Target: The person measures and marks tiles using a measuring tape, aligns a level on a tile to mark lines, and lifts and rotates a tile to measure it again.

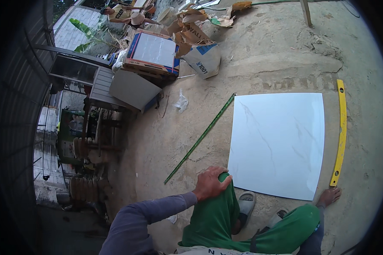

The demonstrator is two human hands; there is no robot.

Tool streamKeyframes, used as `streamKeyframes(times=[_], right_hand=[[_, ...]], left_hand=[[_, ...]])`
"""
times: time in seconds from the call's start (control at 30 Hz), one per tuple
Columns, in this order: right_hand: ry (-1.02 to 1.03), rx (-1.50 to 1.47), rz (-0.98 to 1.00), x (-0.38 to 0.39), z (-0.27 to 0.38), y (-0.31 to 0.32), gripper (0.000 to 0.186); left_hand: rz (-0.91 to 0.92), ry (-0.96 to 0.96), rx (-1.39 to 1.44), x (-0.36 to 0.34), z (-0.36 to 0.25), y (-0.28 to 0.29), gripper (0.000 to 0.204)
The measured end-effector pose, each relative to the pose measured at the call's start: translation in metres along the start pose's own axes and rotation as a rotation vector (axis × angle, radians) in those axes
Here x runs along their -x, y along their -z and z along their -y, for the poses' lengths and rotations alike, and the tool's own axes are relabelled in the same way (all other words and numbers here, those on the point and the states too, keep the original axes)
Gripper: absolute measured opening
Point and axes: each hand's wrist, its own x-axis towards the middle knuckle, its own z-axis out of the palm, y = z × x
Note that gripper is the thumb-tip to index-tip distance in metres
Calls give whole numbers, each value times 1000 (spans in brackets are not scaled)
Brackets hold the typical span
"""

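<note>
My left hand grips my bent left knee, in green trousers. My right hand rests palm down on the concrete floor, fingers apart, just beyond the lower end of a yellow spirit level. Between my legs and the far floor lies a large white square tile with faint grey veining; the level runs along its right side, a little apart from it. A green measuring strip lies diagonally to its left, reaching the tile's upper left corner. My sandalled feet are at the tile's near edge.
At upper left stand boxed tiles, a leaning grey board, torn cardboard and a pale sack. Another person is in the background. A wooden post stands top right, and cluttered furniture lines the left.
</note>
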Motion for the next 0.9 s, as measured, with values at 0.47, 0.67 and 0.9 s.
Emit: streamKeyframes(times=[0.47, 0.67, 0.9], right_hand=[[65, -221, 1026, 113, -146, 290, 24], [353, 33, 933, 175, -124, 548, 22], [160, -199, 740, 149, -61, 715, 30]], left_hand=[[604, 347, 76, 111, -8, 104, 51], [663, 358, -113, 246, 5, 105, 97], [936, 478, 268, 369, 57, 126, 127]])
